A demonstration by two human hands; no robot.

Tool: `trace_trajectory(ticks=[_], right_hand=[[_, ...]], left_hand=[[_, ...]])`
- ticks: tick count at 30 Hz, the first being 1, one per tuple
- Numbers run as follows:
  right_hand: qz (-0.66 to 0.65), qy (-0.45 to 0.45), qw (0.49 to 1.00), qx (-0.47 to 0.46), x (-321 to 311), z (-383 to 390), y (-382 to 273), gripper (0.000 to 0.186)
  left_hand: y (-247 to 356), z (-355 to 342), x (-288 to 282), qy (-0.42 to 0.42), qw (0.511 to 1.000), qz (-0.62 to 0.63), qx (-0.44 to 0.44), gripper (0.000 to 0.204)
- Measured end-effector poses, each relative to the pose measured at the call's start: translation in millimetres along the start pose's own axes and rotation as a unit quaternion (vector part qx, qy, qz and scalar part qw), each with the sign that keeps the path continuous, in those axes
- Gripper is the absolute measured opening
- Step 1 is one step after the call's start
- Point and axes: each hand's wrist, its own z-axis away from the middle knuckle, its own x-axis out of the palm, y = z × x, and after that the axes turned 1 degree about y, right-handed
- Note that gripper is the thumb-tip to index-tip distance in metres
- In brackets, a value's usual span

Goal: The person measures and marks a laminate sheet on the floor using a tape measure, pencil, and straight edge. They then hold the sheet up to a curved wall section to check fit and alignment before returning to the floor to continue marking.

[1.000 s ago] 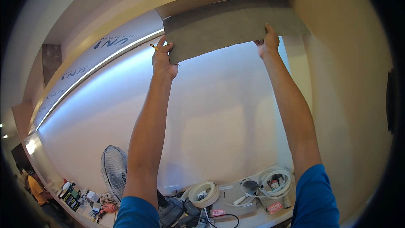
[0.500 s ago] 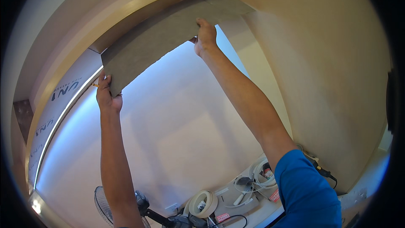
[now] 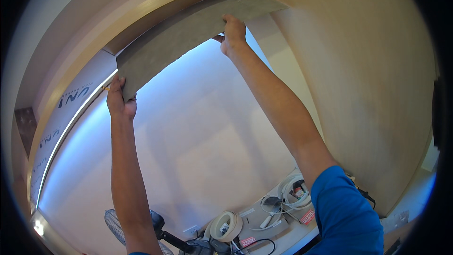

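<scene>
Overhead I hold up a grey-brown flat sheet (image 3: 174,40) with a slightly rough near edge. Its far edge lies along the underside of a curved-looking wooden beam (image 3: 155,7), and its right end reaches the wood panel on the right. My left hand (image 3: 121,103) grips the sheet's near left corner, thumb below or beside it. A thin yellow stick like a pencil (image 3: 106,88) pokes out between that hand's fingers. My right hand (image 3: 234,34) is closed on the near edge, right of the middle, with its fingertips partly hidden.
A lit light strip (image 3: 71,130) runs along the left. The tall wood panel (image 3: 363,66) stands at the right. Below, a fan (image 3: 115,224), a roll of pale edging tape (image 3: 226,226), coiled white cable (image 3: 295,191) and boxes crowd a ledge by the wall.
Both hands have risen slightly, and the sheet's near edge has tipped up with them, so its underside looks narrower. The grips are the same.
</scene>
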Motion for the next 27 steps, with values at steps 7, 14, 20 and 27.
trace_trajectory(ticks=[7,14,20,27], right_hand=[[-0.031,-0.017,0.999,-0.019,12.7,7.5,-27.3,0.026],[-0.027,-0.030,0.998,0.039,45.0,-21.1,-54.7,0.039],[0.021,-0.077,0.996,0.041,50.5,-21.7,-64.6,0.043],[0.025,-0.148,0.988,-0.023,18.1,-8.2,-46.8,0.025]], left_hand=[[19.9,5.5,8.5,-0.041,0.999,-0.008,0.004,0.022],[51.1,3.7,30.6,-0.047,0.999,0.017,0.012,0.011],[62.4,4.1,30.3,-0.054,0.998,-0.001,0.010,0.016],[38.9,8.5,21.7,-0.029,0.999,-0.029,0.013,0.016]])
